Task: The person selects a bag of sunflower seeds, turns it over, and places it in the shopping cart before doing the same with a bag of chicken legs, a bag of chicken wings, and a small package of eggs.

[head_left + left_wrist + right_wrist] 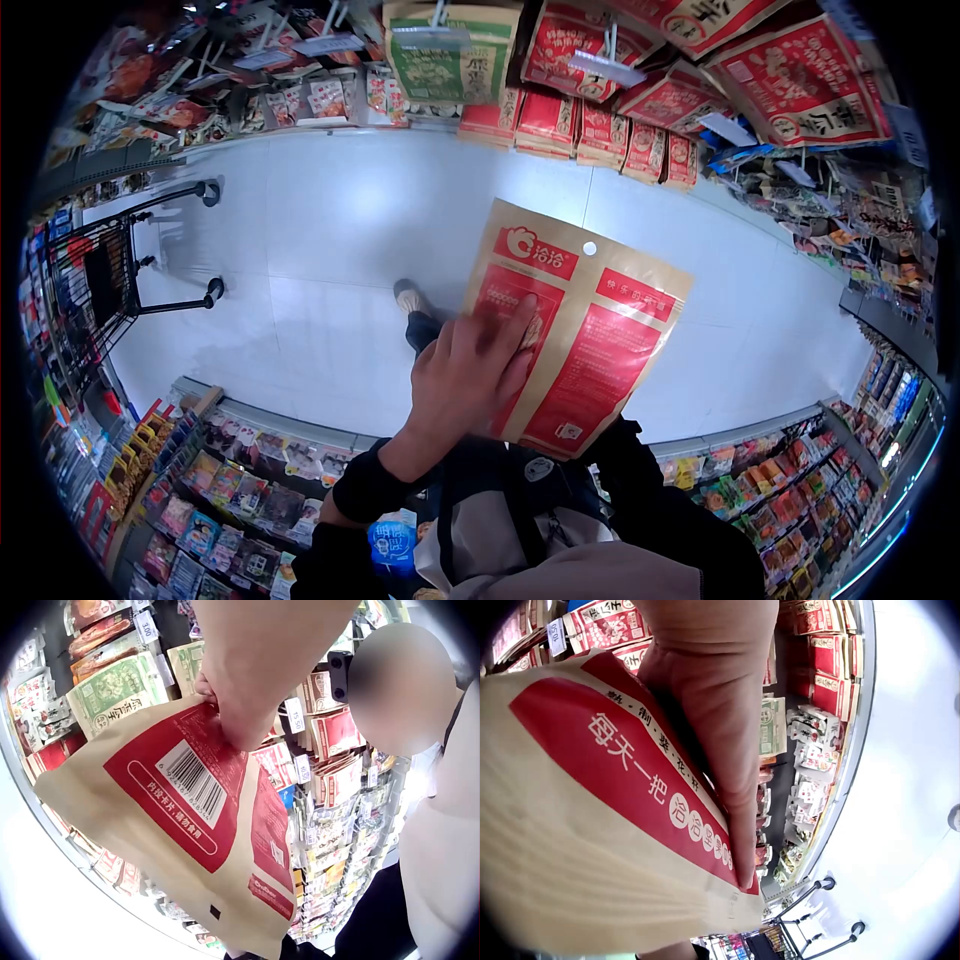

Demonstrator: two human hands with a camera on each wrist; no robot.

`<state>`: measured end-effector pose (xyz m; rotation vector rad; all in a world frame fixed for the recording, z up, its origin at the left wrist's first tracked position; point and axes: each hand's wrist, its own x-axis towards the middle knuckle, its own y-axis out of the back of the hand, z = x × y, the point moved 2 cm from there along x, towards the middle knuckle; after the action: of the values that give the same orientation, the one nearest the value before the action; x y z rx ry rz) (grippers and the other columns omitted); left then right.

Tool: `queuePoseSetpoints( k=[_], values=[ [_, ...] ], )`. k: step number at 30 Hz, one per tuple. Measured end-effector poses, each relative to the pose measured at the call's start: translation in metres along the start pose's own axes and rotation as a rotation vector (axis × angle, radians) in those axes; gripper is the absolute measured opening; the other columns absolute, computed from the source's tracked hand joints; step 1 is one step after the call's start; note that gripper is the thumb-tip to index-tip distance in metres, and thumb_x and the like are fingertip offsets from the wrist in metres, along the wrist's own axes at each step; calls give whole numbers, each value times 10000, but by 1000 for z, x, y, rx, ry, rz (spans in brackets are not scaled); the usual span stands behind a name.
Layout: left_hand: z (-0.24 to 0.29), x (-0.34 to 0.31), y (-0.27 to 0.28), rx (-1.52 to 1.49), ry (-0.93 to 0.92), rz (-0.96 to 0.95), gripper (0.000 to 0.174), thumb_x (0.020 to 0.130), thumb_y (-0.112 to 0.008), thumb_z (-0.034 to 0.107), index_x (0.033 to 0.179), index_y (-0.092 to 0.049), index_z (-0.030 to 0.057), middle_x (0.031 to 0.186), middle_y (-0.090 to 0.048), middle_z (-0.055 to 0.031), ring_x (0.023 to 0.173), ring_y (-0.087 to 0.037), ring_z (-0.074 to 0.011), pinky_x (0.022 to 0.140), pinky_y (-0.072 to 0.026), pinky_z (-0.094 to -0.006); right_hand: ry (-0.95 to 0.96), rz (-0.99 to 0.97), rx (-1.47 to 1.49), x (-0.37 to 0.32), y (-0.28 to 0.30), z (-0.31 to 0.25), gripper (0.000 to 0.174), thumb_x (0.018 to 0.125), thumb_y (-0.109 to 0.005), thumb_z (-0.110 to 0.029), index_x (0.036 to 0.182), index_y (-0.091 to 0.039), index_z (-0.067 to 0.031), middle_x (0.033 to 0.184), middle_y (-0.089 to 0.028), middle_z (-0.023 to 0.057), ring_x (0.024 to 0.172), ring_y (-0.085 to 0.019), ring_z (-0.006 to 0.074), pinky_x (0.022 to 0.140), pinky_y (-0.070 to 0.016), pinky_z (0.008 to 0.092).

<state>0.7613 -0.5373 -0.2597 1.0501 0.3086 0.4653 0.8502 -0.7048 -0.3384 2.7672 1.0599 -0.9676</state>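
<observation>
A brown and red paper bag of sunflower seeds (620,360) is held up before the body, its printed back facing the head camera. Across its left part lies my left hand (462,365), the index finger straight against a red panel and the other fingers bent. Barcode and small print on that back show in the left wrist view. My right hand (724,727) supports the bag from the front side, its long fingers straight along the red band; the bag hides this hand from the head view, and no thumb shows over the back.
Racks of red seed packets (800,80) and a green packet (460,55) hang ahead. More snack shelves (250,490) stand behind and beside the body. A black shopping cart (100,265) is on the pale floor (330,230) at the left.
</observation>
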Motion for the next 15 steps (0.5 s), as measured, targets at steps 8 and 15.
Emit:
queuePoseSetpoints(
  k=[8,15],
  values=[
    [30,-21,64,-49,69,58,546,762,-575,318,1259,-413,162,886,-459,-77,754,-497,-204,614,-456,-277,74,-142,-51,-29,-15,-51,617,865,-496,-245,1344,-157,-55,1337,-263,97,1195,-310,195,966,-293,308],
    [64,-65,150,-330,23,102,987,622,-710,414,1347,-149,47,1325,-176,-254,1203,-219,-437,973,-221,-494,154,-419,-83,-55,-80,-109,619,865,-496,-250,1343,-159,-49,1339,-265,96,1202,-305,195,970,-290,308]
  ],
)
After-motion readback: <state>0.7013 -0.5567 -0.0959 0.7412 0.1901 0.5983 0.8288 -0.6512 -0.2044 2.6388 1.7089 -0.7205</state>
